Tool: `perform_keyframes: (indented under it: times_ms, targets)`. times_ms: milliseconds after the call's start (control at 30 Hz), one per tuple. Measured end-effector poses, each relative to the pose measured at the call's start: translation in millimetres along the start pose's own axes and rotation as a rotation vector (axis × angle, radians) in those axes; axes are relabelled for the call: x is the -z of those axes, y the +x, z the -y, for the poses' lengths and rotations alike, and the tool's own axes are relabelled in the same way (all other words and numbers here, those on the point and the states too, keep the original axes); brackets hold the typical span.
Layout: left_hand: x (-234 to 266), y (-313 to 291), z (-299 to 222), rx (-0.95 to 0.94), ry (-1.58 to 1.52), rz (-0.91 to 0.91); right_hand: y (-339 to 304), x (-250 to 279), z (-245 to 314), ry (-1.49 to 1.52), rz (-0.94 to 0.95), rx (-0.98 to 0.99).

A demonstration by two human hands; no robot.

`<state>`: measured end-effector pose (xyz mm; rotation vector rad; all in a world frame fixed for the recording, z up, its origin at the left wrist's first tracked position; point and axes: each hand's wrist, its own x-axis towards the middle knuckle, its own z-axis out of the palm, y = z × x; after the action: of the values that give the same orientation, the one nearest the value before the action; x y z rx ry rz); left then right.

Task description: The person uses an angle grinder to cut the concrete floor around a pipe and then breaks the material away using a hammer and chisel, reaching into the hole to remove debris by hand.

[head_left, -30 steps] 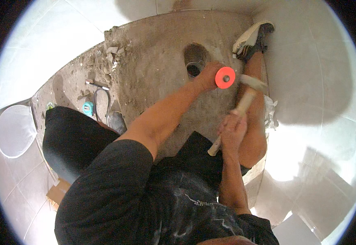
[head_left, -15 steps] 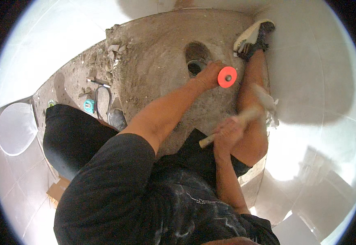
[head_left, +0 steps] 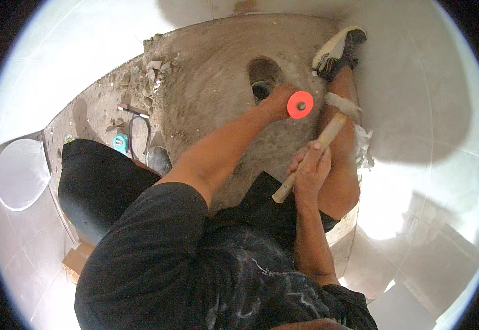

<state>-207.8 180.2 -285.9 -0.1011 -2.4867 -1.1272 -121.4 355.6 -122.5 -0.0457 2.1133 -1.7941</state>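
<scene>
Dusty, rough floor lies before us, edged by pale tiled walls. Our left hand is wrapped around a red-guarded tool, its lower part hidden. Nearer and to the right, our right hand has its fingers curled about a wooden-handled hammer. Just left of the left hand we see a pipe opening; farther left, a teal tape measure.

The disc is bright red-orange around a grey centre, the hammer handle pale tan, the tape measure teal, the shoe cream and black; the black shirt bears white streaks, and the floor is mottled grey-brown
</scene>
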Motion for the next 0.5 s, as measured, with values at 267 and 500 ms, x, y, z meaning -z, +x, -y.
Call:
perform_keyframes:
  times_ms: [267, 500]
  targets:
    - [3, 7, 5, 0.130, -0.064, 0.133, 12, 5, -64, -0.350, -0.039, 0.164]
    - [18, 11, -22, 0.019, -0.019, -0.141, 5, 11, 2, -0.087, 0.021, 0.019]
